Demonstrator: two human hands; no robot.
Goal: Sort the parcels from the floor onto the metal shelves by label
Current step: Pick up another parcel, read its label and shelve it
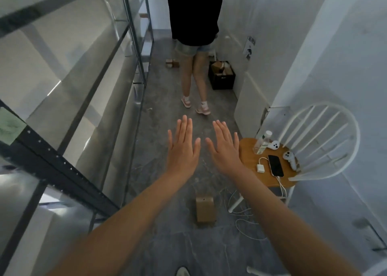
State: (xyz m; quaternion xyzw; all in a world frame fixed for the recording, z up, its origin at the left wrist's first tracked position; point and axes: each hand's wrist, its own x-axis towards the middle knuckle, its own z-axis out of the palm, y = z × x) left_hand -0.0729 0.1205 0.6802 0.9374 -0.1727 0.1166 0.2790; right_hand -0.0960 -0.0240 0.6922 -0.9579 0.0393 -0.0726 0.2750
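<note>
In the head view, the left hand (183, 148) and the right hand (225, 148) are stretched forward side by side, flat with fingers spread and palms down, grasping nothing, above the grey floor (167, 244). One brown parcel (205, 209) lies on the floor under the forearms, near the chair (314, 141) leg, and more parcels seem to fill the black crate (222, 75) against the right wall, though they are small and unclear. The metal shelves (62, 108) run along the left side, and another person (194, 45) stands further down the aisle.
</note>
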